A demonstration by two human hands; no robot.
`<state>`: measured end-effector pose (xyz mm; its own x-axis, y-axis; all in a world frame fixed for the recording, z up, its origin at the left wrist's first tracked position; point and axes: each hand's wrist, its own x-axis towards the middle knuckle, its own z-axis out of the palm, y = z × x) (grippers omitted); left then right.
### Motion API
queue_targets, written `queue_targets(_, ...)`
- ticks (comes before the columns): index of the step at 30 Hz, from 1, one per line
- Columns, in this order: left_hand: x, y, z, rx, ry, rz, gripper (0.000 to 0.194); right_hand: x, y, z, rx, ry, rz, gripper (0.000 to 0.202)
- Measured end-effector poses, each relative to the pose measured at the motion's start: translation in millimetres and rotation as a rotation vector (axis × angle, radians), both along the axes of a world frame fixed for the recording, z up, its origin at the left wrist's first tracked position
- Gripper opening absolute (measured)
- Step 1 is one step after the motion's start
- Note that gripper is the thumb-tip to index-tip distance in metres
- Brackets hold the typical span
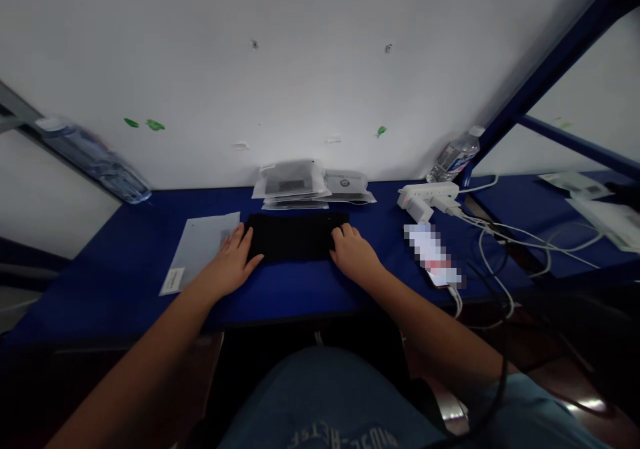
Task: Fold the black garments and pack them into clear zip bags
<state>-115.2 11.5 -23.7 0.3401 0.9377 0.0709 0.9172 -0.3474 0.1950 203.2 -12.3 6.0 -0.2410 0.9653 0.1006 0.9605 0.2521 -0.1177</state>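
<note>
A folded black cloth (293, 238) lies flat as a long strip on the blue table (295, 296). My left hand (230, 264) rests at its left end, fingers spread, with the thumb along the near edge. Part of that hand also lies over a flat, pale plastic bag (197, 252) that bears a white label. At the cloth's right end my right hand (354, 252) has its fingers curled and closed on the edge; the fingertips are partly hidden.
Packed plastic bags (293, 181) are stacked by the wall, beside another bag (346, 186). To the right are a power strip (433, 192) with cables, a phone (431, 256) and a water bottle (456, 156). A large bottle (95, 159) leans at far left.
</note>
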Motion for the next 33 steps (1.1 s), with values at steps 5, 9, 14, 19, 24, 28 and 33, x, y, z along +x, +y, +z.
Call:
queue_targets(5,4,0,14.7,-0.006,0.043,-0.072,0.077,1,2,2.9,0.007,-0.001,-0.004,0.025)
queue_targets(9,28,0,22.8,0.047,0.032,-0.168,0.068,-2,4,6.0,0.032,0.024,-0.024,0.047)
queue_targets(14,48,4,12.0,0.016,0.084,-0.266,0.071,4,6,9.0,-0.016,0.047,-0.021,0.051)
queue_targets(19,48,4,3.1,0.048,0.140,-0.247,0.071,26,6,7.5,0.109,0.284,-0.152,0.054)
queue_targets(24,50,5,4.9,0.043,0.145,-0.222,0.071,56,1,-3.5,0.221,0.332,-0.286,0.063)
queue_targets(28,52,8,4.1,0.047,0.136,-0.211,0.071,65,-2,-11.0,0.300,0.136,-0.295,0.054)
queue_targets(33,52,9,2.7,0.055,0.130,-0.210,0.069,52,-2,-11.7,0.293,0.051,-0.051,0.058)
